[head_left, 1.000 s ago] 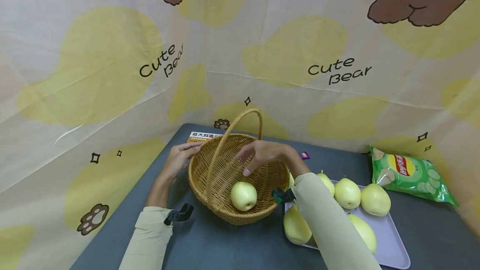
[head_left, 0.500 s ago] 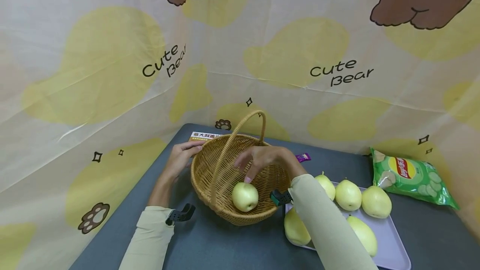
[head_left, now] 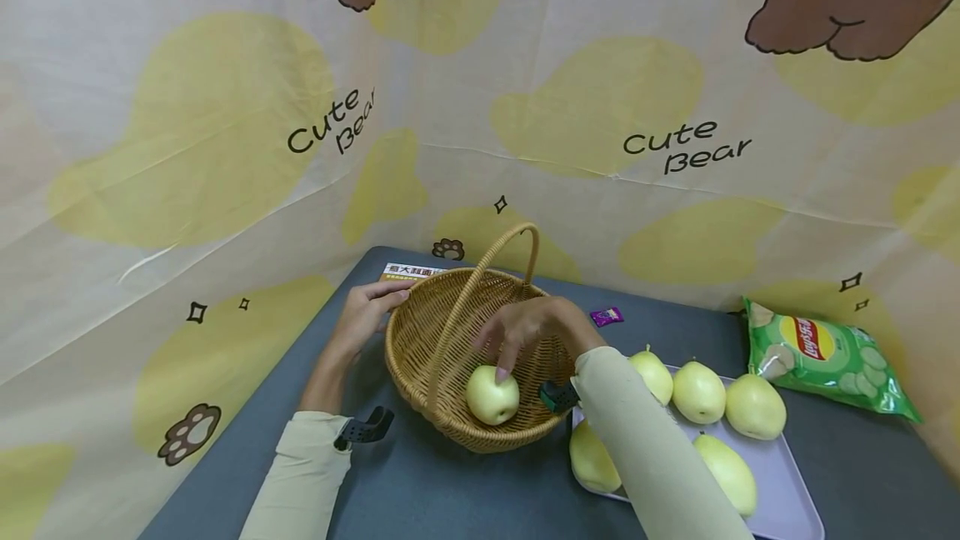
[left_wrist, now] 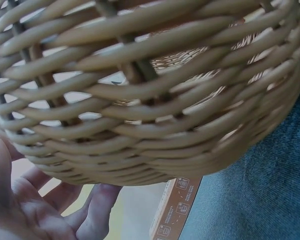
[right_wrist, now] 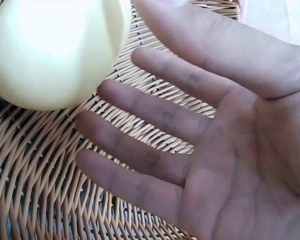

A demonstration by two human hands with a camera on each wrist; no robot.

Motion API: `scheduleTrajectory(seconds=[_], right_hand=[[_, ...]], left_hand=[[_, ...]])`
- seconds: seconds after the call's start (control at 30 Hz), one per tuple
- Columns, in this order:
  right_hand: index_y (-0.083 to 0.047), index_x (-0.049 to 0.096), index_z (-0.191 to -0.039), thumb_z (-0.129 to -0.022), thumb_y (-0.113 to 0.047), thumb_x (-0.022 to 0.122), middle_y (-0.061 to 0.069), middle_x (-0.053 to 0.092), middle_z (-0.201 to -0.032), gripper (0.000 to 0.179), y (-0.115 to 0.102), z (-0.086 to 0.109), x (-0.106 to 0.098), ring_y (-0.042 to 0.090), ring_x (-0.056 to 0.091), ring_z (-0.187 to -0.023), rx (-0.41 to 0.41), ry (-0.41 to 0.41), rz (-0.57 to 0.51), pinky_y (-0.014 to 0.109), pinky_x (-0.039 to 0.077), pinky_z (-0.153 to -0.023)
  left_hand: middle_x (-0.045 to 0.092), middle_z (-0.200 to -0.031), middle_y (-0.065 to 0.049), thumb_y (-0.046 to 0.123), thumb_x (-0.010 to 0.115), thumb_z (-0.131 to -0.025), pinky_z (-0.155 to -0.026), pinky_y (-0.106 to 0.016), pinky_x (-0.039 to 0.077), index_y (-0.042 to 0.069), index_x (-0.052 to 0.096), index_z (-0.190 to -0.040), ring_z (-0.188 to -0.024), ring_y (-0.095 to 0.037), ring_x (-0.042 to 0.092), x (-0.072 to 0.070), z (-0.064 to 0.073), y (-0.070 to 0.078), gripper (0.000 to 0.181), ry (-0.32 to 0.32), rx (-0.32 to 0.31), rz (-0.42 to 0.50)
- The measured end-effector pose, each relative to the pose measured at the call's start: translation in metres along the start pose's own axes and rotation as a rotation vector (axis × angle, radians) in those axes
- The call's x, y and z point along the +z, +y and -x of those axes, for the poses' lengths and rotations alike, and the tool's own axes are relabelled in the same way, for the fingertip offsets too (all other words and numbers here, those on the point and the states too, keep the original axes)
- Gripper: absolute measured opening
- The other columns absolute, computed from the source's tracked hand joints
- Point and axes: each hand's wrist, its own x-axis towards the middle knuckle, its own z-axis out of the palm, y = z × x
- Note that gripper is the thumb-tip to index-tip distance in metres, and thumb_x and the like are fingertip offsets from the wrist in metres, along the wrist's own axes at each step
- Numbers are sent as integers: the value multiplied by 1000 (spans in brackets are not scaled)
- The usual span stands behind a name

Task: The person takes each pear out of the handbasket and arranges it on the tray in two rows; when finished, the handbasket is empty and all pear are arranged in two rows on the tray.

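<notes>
A wicker basket (head_left: 427, 340) with an arched handle is tilted, its mouth facing me. Inside lies one pale green pear (head_left: 492, 397), its bottom end toward the head camera. My left hand (head_left: 358, 322) holds the basket by its left rim; in the left wrist view its fingers (left_wrist: 101, 205) meet the wicker's edge. Over the basket's mouth reaches my right hand (head_left: 519, 330), with the thumb at the top of the pear. In the right wrist view the fingers (right_wrist: 140, 102) are spread and fairly straight beside the pear (right_wrist: 50, 55), not closed round it.
A pale purple tray (head_left: 795, 482) at the right holds several pears (head_left: 698, 391), partly covered by the right sleeve. Behind it lies a green chip bag (head_left: 825, 357). A small purple packet (head_left: 606, 317) and a printed box (head_left: 405, 272) sit near the back edge.
My right hand has moved lower into the basket, its thumb coming down to the pear. The left hand keeps its hold on the rim. The view has shifted slightly.
</notes>
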Motion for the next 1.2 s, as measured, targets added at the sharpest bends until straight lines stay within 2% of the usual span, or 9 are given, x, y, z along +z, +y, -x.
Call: scheduleTrajectory(seconds=[0.2,0.4,0.53,0.87,1.2], right_hand=[[-13,61,-149,-86,-11,89,16,62,-146,69,-1,-1,3,27,61,-132,40,-37,-16,49,51,-111],[-15,62,-148,-86,-12,89,14,62,-146,69,-2,-4,6,29,62,-131,77,-48,-29,54,53,-107],[-15,63,-147,-84,-12,90,13,62,-145,68,-2,-6,7,28,63,-129,96,-48,-36,53,55,-104],[-15,63,-146,-83,-9,91,10,62,-141,69,-1,-9,12,26,64,-124,108,-58,-57,48,59,-98],[-11,64,-144,-84,-5,89,11,64,-132,65,0,-12,14,27,66,-118,85,-67,-92,49,60,-95]], left_hand=[[63,-142,-20,22,65,-106,-79,-34,64,5,69,-141,-109,-25,72,2,1,2,39,0,-8,1],[65,-141,-21,22,65,-106,-76,-32,63,6,69,-141,-105,-22,72,1,2,1,38,-1,-8,-5],[65,-140,-22,22,65,-106,-76,-32,63,6,69,-141,-105,-21,72,1,2,1,38,-1,-3,-4],[64,-140,-22,23,65,-106,-78,-36,64,2,67,-142,-110,-29,72,2,2,3,41,-7,3,-6],[64,-140,-22,23,65,-106,-77,-35,64,5,69,-141,-109,-28,72,1,1,1,39,-4,2,-6]])
